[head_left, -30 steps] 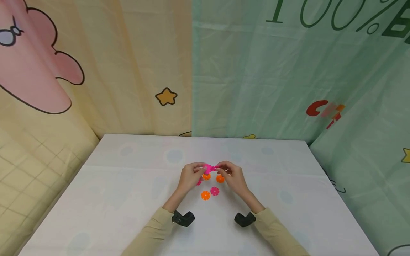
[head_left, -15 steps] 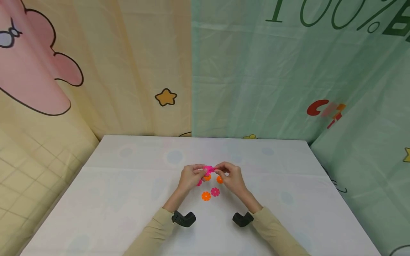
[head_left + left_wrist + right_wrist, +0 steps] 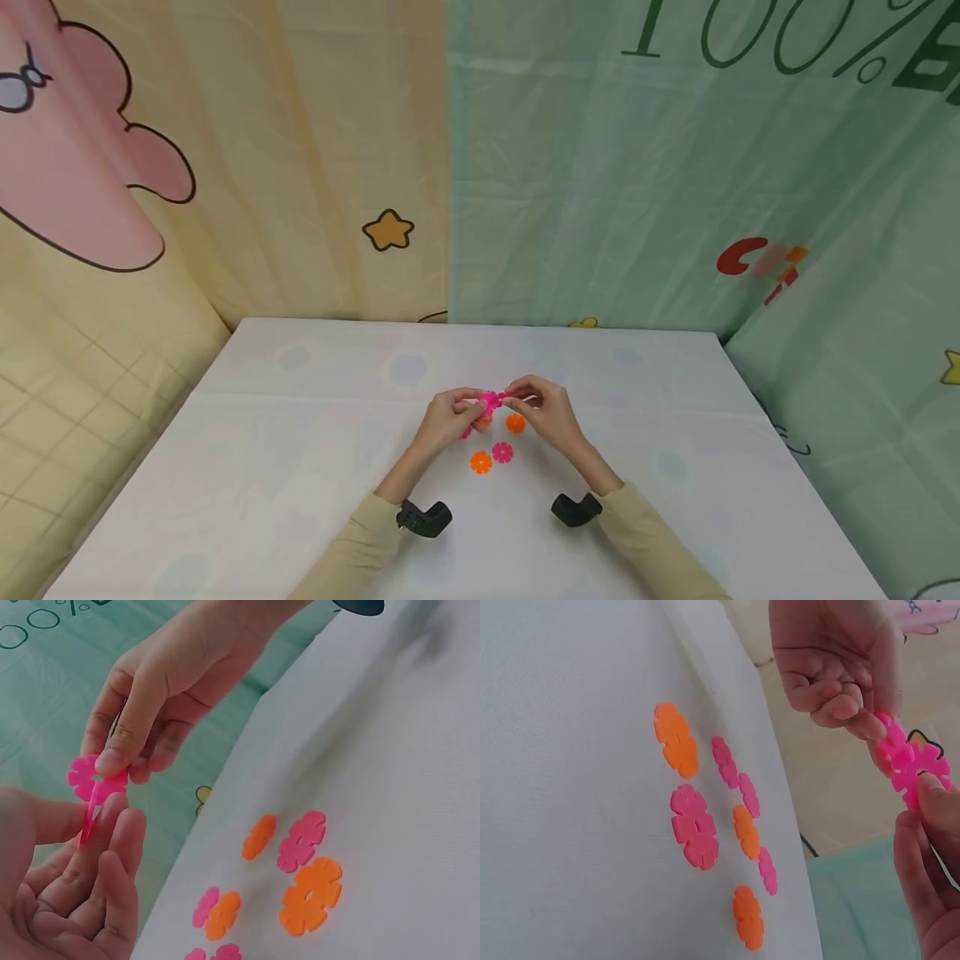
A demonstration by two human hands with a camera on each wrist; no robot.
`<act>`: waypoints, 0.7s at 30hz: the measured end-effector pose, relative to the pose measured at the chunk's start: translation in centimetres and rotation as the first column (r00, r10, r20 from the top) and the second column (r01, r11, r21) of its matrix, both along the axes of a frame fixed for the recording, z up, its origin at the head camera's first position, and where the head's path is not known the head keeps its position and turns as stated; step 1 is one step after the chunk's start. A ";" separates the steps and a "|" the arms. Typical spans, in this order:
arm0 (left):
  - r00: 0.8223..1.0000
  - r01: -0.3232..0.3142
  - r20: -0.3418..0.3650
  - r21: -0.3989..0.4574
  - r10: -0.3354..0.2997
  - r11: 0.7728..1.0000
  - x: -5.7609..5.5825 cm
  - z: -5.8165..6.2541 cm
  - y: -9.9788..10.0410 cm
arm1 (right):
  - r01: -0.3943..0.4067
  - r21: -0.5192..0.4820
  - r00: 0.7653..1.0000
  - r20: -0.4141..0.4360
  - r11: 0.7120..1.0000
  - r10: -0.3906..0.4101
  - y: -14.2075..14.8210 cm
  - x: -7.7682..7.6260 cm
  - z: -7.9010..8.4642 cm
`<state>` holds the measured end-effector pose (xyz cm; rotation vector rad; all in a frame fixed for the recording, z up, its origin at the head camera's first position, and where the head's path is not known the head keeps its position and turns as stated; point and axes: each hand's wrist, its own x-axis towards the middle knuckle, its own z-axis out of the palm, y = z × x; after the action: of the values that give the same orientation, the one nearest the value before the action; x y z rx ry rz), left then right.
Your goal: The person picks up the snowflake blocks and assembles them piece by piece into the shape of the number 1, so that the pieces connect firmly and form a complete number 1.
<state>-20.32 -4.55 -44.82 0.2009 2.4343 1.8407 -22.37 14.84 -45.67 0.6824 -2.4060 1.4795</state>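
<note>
Pink flower-shaped discs (image 3: 79, 777) before green "100%" lettering (image 3: 777, 37)

The head camera was positioned above the near side of the white table (image 3: 300, 467), facing forward and down; its wide view covered the left hand (image 3: 444, 421), the right hand (image 3: 551, 417), and the tan curtain (image 3: 300, 167) and green curtain (image 3: 585, 183) beyond. The left wrist camera viewed from close range, its frame tilted, past the left hand toward the right hand and the green curtain. The right wrist camera, also close and tilted, faced the left hand and the tan curtain. Both wrist views shared the held pink pieces (image 3: 81, 778) and loose discs (image 3: 313, 883).
</note>
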 end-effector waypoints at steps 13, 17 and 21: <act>0.983 0.171 -0.069 -0.007 -0.171 0.985 0.0 -0.6 -0.7 | -0.004 0.022 0.996 0.090 1.000 0.002 -0.4 0.5 0.2; 0.990 0.124 -0.064 -0.010 -0.124 0.992 0.2 -0.5 -0.9 | -0.014 0.042 0.996 0.090 0.999 0.010 -0.7 0.5 0.4; 0.997 0.068 -0.045 0.000 -0.068 0.998 0.4 -0.6 -1.1 | -0.018 0.058 0.994 0.108 0.998 0.011 -0.9 0.7 0.6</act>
<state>-19.95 -5.65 -45.46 0.3251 2.4229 1.8298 -21.66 13.97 -45.11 0.6496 -2.5397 1.4929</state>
